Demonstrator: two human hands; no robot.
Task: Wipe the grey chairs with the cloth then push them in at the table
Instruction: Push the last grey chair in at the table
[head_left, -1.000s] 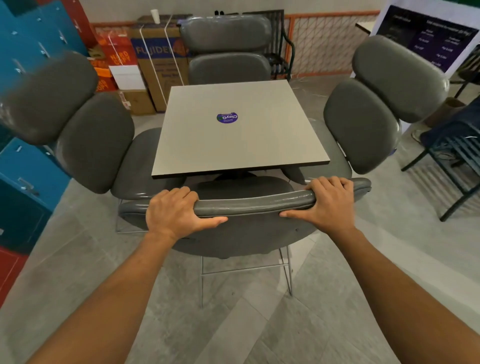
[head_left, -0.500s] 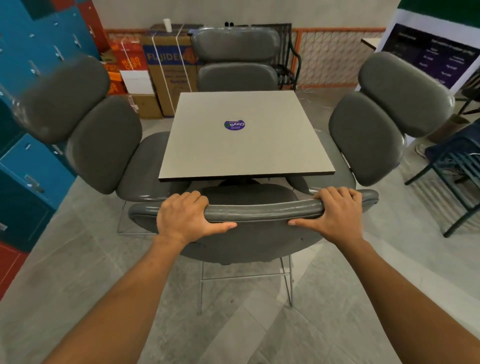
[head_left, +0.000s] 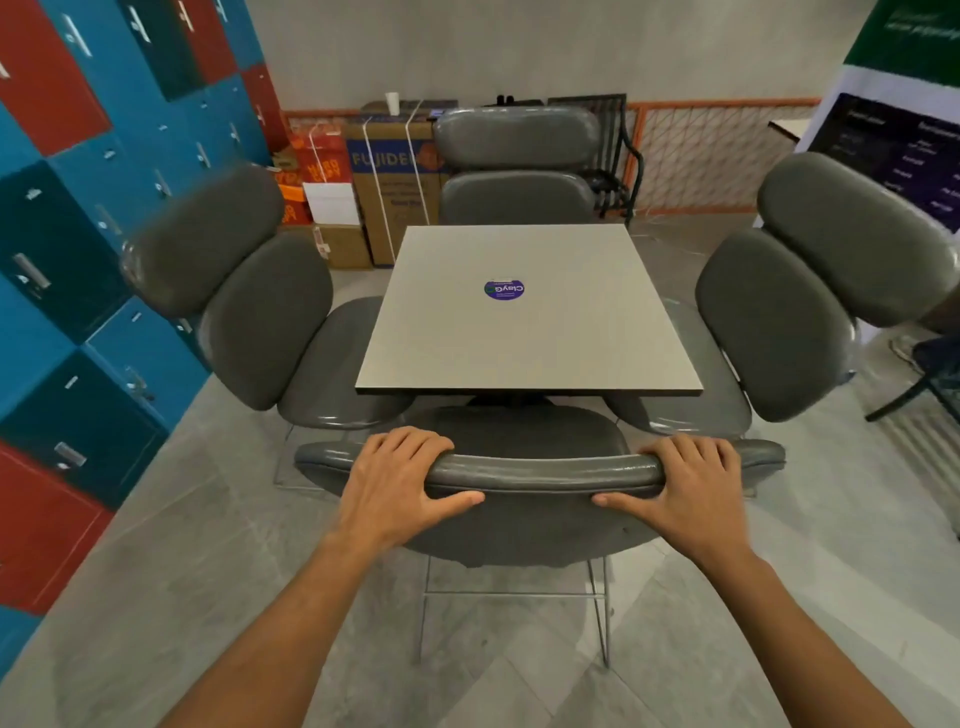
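A grey padded chair (head_left: 540, 470) stands right in front of me, its seat partly under the near edge of the square table (head_left: 524, 358). My left hand (head_left: 402, 480) grips the top of its backrest on the left, fingers over the rim and thumb behind. My right hand (head_left: 680, 486) grips the same rim on the right. More grey chairs stand at the left (head_left: 249, 291), the far side (head_left: 517, 166) and the right (head_left: 810, 291) of the table, seats tucked under its edges. No cloth is in view.
Blue and red lockers (head_left: 78, 234) line the left wall. Cardboard boxes (head_left: 389, 176) are stacked at the back, beside an orange mesh barrier (head_left: 717, 156). A dark metal chair frame (head_left: 930, 384) and a printed banner (head_left: 904, 150) stand at the right. Grey tiled floor lies around me.
The near chair has slid a little forward toward the table with both hands still gripping its backrest. My view has lifted and shows more of the room.
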